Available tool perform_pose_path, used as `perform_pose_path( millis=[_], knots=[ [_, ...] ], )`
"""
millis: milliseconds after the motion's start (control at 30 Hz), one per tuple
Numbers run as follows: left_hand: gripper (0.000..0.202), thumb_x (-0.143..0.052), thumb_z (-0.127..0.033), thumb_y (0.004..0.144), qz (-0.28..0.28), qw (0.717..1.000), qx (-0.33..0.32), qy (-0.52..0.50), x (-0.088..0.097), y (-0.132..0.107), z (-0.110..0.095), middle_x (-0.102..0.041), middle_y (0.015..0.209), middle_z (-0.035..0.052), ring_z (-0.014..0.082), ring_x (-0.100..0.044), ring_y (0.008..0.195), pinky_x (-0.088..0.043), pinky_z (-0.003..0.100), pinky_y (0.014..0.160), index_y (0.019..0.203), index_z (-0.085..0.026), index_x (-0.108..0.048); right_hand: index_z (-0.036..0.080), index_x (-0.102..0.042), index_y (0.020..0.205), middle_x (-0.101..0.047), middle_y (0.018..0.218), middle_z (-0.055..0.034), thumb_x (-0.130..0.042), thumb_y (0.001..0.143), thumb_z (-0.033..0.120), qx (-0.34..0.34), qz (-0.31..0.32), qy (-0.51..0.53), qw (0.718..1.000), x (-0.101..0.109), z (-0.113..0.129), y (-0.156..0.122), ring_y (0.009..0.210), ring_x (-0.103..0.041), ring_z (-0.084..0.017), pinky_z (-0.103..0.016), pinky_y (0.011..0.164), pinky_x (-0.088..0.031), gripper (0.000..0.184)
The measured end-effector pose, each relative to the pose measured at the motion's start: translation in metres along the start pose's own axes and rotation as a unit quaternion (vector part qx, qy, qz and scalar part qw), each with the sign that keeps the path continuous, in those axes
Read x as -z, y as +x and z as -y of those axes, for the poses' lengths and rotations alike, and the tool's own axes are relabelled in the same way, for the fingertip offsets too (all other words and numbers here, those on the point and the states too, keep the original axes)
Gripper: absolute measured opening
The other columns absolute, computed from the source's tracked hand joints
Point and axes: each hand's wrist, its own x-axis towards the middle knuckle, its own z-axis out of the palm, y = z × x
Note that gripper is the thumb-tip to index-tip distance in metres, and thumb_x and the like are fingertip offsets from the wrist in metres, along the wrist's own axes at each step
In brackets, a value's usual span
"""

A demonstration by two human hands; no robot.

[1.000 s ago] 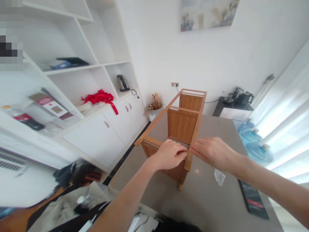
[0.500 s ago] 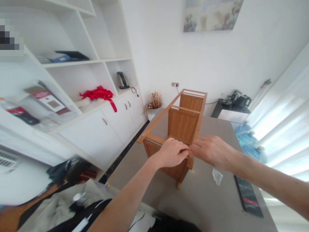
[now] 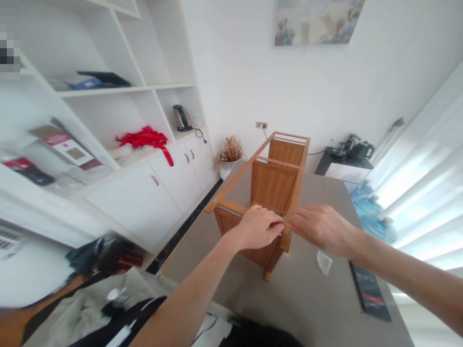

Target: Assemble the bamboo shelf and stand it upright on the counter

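Note:
A brown wooden shelf rack [image 3: 277, 183] lies on its side on the grey table [image 3: 311, 294]. My left hand [image 3: 258, 227] reaches over its near panel, with thumb and fingers closed around the joint by the right-hand post. Across that post, my right hand [image 3: 318, 226] has its fingertips pinched together close to the wood. A small shiny bit shows near those fingertips, too little of it to name. Right of the rack, a small clear plastic bag [image 3: 324, 262] rests on the table.
A dark flat box [image 3: 371, 291] lies near the table's right edge. Blue water jugs [image 3: 378, 226] stand beyond it by the curtain. White cabinets [image 3: 144, 202] line the left, with a kettle [image 3: 182, 118] and red ribbon [image 3: 144, 139] above. A plant pot [image 3: 227, 168] stands behind the table.
My right hand has shifted slightly right, away from the left fingertips, uncovering more of the post. My left hand keeps its hold, and the rack stays in place.

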Motion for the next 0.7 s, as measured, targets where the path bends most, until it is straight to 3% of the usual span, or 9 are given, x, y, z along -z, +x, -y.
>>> perform_pose_path(
  millis=[433, 533, 700],
  knots=[
    [0.024, -0.045, -0.024, 0.088, 0.007, 1.000, 0.007, 0.007, -0.003, 0.001, 0.001, -0.069, 0.083, 0.0030, 0.0180, -0.060, 0.084, -0.037, 0.031, 0.083, 0.081, -0.020, -0.067, 0.015, -0.056, 0.077, -0.058, 0.071, -0.0041, -0.039, 0.091, 0.013, 0.020, 0.040, -0.003, 0.999, 0.008, 0.010, 0.012, 0.057, -0.041, -0.012, -0.029, 0.053, -0.019, 0.021],
    [0.024, -0.045, -0.025, 0.089, -0.007, 1.000, 0.010, -0.010, -0.002, -0.002, -0.001, -0.068, 0.086, 0.0036, 0.0182, -0.059, 0.087, -0.038, 0.032, 0.086, 0.085, -0.020, -0.068, 0.015, -0.056, 0.072, -0.057, 0.065, -0.0029, -0.038, 0.092, 0.017, -0.029, 0.025, -0.002, 0.999, 0.003, 0.011, 0.010, 0.052, -0.039, -0.010, -0.029, 0.051, -0.016, 0.028],
    [0.025, -0.044, -0.024, 0.090, -0.100, 0.991, 0.012, -0.087, -0.002, -0.013, -0.012, -0.065, 0.098, 0.0051, 0.0176, -0.056, 0.093, -0.040, 0.033, 0.088, 0.086, -0.020, -0.068, 0.016, -0.057, 0.066, -0.058, 0.061, -0.0032, -0.036, 0.094, 0.027, -0.122, 0.049, -0.001, 0.991, 0.004, 0.015, 0.014, 0.047, -0.041, -0.010, -0.029, 0.049, -0.012, 0.036]
  ],
)
